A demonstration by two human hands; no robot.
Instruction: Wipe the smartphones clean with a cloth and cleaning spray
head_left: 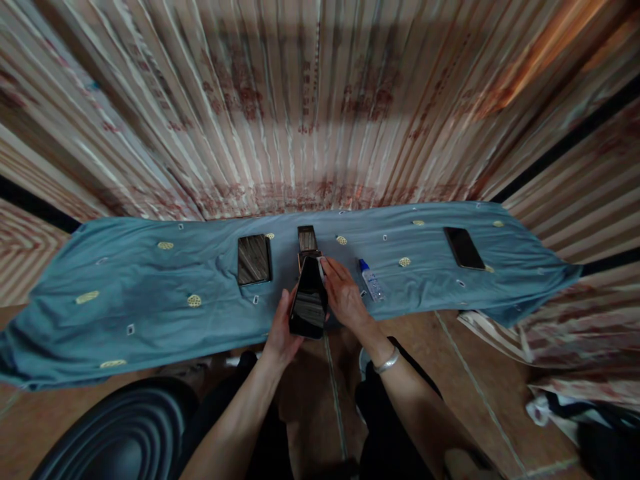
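Observation:
A black smartphone (309,303) is held tilted over the front edge of the cloth-covered table. My left hand (284,333) grips its lower left side, thumb along the edge. At its upper right edge, the fingers of my right hand (344,290) are closed; a small pale patch shows beside them, too small to name. Just behind lies an open flip phone (307,238), its lower half partly hidden by the smartphone. To the left rests a dark tablet-like device (253,260) with a reflective face. A clear bottle with a blue cap (371,280) lies right of my right hand.
Another dark smartphone (464,248) lies toward the right end of the blue patterned cloth (165,300). Pleated curtains (280,120) hang behind and at both sides. A black round ribbed stool (125,440) stands at the lower left on the tiled floor.

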